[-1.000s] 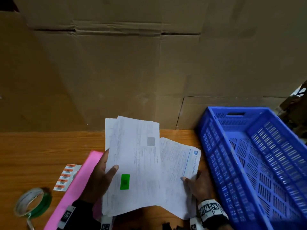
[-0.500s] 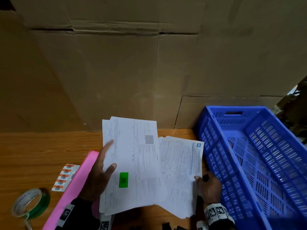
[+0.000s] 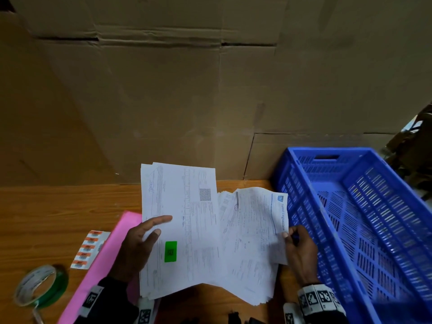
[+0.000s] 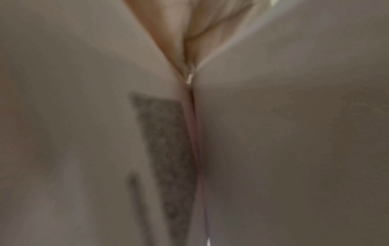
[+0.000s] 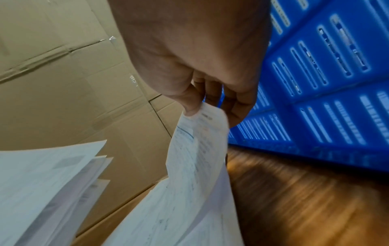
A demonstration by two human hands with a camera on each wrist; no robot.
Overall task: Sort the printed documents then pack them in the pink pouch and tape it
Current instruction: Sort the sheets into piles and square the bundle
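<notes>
**Two paper stacks held apart over the wooden table**

At lower centre of the head view, the left hand [image 3: 138, 249] holds the left stack of printed documents [image 3: 182, 225], thumb and forefinger on its top sheet near a green sticker [image 3: 170, 251]. Right of it, the right hand [image 3: 300, 251] pinches the edge of the right stack [image 3: 253, 242]. The right wrist view shows thumb and fingers [image 5: 240, 106] nipping a curled sheet; the left wrist view shows only blurred paper. The pink pouch [image 3: 102, 260] lies under the left forearm, a green tape roll [image 3: 39, 286] in the lower left corner. At the right stands a blue crate [image 3: 304, 206]; cardboard boxes [image 3: 163, 101] fill the upper frame.
</notes>
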